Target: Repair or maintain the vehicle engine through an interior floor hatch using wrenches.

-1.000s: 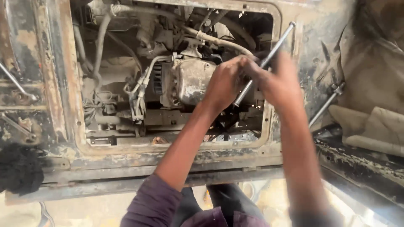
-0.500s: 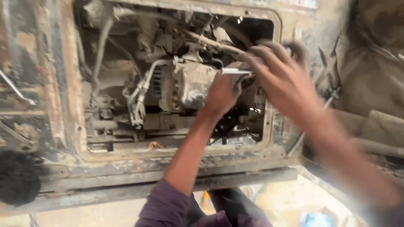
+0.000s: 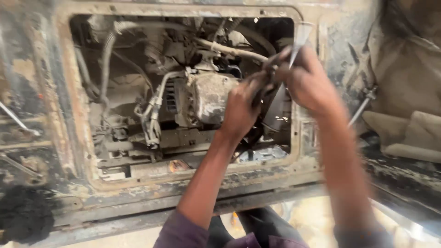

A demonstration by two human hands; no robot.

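Hands: left hand (image 3: 241, 108) rests by the grey engine part (image 3: 209, 96); right hand (image 3: 310, 82) grips a thin metal rod (image 3: 298, 39).
Opening: rusty frame (image 3: 183, 181) around it.

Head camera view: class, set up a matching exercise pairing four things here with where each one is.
Things:
1. left hand
2. right hand
3. grey engine unit
4. crumpled cloth

Places:
A. far right, outside the opening
B. middle of the opening
C. at the opening's right edge, holding a long metal tool
D. against the unit's right side

Pairs: 1-D, 2-C, 3-B, 4-A
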